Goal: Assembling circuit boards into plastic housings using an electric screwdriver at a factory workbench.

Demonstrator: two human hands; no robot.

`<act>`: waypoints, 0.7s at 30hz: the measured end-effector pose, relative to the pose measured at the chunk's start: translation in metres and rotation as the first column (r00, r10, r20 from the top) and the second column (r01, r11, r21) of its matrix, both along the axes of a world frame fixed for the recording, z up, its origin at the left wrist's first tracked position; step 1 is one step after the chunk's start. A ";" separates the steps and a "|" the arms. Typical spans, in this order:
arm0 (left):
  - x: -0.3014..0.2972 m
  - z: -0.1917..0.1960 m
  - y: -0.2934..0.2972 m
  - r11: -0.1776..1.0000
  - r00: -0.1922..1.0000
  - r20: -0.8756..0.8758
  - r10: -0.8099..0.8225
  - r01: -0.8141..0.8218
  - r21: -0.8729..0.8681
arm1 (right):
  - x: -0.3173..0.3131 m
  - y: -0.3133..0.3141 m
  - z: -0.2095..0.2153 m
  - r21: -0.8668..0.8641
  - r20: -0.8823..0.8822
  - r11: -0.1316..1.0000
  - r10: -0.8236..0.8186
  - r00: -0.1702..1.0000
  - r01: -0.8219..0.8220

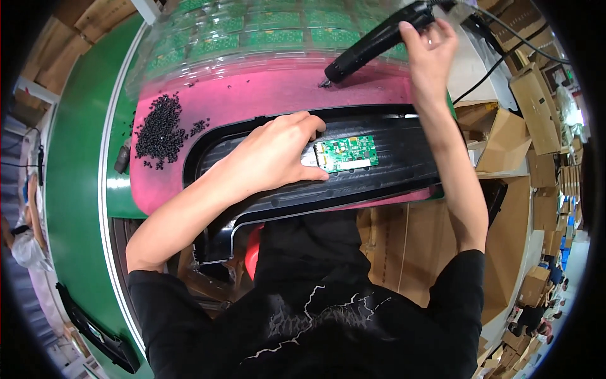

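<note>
A long black plastic housing lies across the front of the pink mat. Inside it sits a green circuit board with a white strip along its near edge. My left hand curls around the board's left end, thumb at the near corner and fingers on the far side. Farther right, my right hand grips a black electric screwdriver near its upper end. The screwdriver slants down to the left, and its tip is close to a few small dark screws on the mat.
A heap of small black screws lies on the pink mat at left. Clear trays of green boards stand at the back. A cable runs off right, above open cardboard boxes. Another black housing rests at lower left.
</note>
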State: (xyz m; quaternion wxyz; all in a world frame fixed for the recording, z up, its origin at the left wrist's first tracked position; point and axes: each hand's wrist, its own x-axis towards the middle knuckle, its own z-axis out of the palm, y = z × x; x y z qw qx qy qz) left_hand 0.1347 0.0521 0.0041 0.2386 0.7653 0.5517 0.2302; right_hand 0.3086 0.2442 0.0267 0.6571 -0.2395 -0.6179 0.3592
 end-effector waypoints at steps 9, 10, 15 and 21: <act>-0.010 0.000 0.000 0.989 0.979 0.185 0.089 -0.108 0.097 | -0.017 -0.034 0.019 -0.335 -0.400 0.783 0.386 0.831 -0.525; -0.008 0.004 0.001 0.989 0.978 0.191 0.084 -0.105 0.102 | -0.011 -0.041 0.030 -0.317 -0.442 0.796 0.357 0.823 -0.516; -0.005 0.013 -0.001 0.980 0.913 0.407 0.000 -0.080 0.180 | 0.018 -0.077 0.053 -0.207 -0.610 0.535 0.584 0.536 -0.819; -0.005 0.017 -0.006 0.981 0.847 0.495 -0.195 0.177 0.084 | 0.017 -0.112 0.054 -0.138 -0.548 0.453 0.705 0.449 -0.881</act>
